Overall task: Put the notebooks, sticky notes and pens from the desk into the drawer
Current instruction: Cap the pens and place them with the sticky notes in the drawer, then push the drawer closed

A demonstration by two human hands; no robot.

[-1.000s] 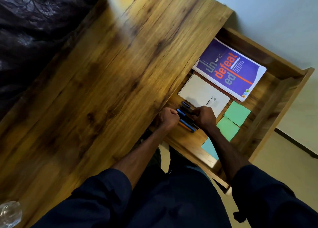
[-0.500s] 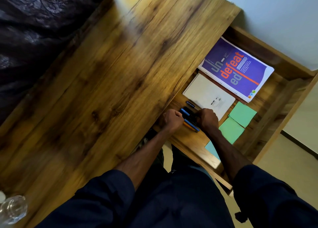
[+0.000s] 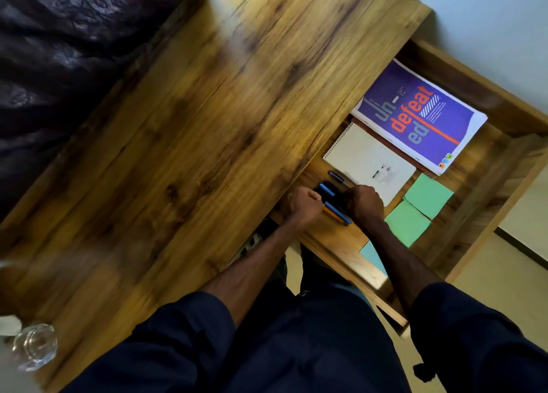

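1. Head view: the pens (image 3: 333, 201) lie bunched in the open drawer (image 3: 501, 185), at 9 o'clock of the green notes (image 3: 416, 211), just below the spiral pad (image 3: 367, 162).
2. The left hand (image 3: 302, 204) is curled into a fist at one end of the bunch; the right hand (image 3: 363, 204) is bent over the other end. Whether either truly grips a pen, I cannot tell.
3. Pens look light, stiff and smooth, so likely to roll; best gathered by both ends together.
4. The purple book (image 3: 415, 116), at 1 o'clock of the pad, reads "Un-defeated". The pad's small print is unreadable.
5. The desk (image 3: 178, 140) shows no stationery.
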